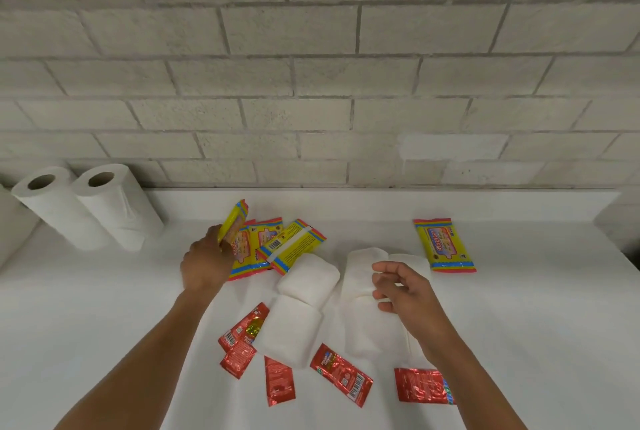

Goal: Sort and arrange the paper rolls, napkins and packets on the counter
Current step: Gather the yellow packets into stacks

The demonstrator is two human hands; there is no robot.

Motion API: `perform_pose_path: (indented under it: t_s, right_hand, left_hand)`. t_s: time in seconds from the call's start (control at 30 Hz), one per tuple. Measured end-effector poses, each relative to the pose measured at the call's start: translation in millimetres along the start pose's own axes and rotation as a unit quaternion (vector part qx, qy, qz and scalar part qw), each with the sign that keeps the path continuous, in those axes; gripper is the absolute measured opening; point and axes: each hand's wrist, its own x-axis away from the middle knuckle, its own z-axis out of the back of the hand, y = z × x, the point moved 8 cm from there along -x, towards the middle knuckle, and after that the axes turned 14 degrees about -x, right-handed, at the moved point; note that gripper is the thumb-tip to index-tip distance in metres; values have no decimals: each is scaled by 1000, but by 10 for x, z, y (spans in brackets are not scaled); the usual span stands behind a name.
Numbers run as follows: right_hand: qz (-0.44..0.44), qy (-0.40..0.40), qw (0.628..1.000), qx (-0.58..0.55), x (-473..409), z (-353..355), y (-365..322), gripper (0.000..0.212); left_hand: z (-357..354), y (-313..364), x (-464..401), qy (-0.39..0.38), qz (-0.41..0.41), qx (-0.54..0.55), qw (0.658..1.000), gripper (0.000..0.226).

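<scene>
My left hand [207,262] grips a yellow wipes packet [234,221] and holds it on edge above a loose pile of the same yellow packets [294,246]. One more yellow packet [444,245] lies alone at the right. My right hand [401,291] hovers with loosely curled fingers over folded white napkins [370,325], holding nothing. Other folded napkins [304,294] lie in the middle. Several red sauce packets [341,374] are scattered along the near side. Two white paper rolls [114,207] stand at the back left against the wall.
The white counter [536,325] ends at a low white back ledge under a grey brick wall [311,83]. A dark gap shows past the counter's right end [632,256]. Part of another white roll shows at the far left edge [10,221].
</scene>
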Motion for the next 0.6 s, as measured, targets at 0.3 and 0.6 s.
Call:
perform_pose_path:
  t_s: [0.3, 0.6]
  right_hand:
    - [-6, -47, 998, -41, -39, -183, -120, 13]
    - [-64, -100, 985, -124, -2, 68, -172, 24]
  left_hand:
    - [308, 631, 683, -71, 9, 376, 924, 17]
    - [178, 1787, 1662, -219, 14, 543, 810, 28]
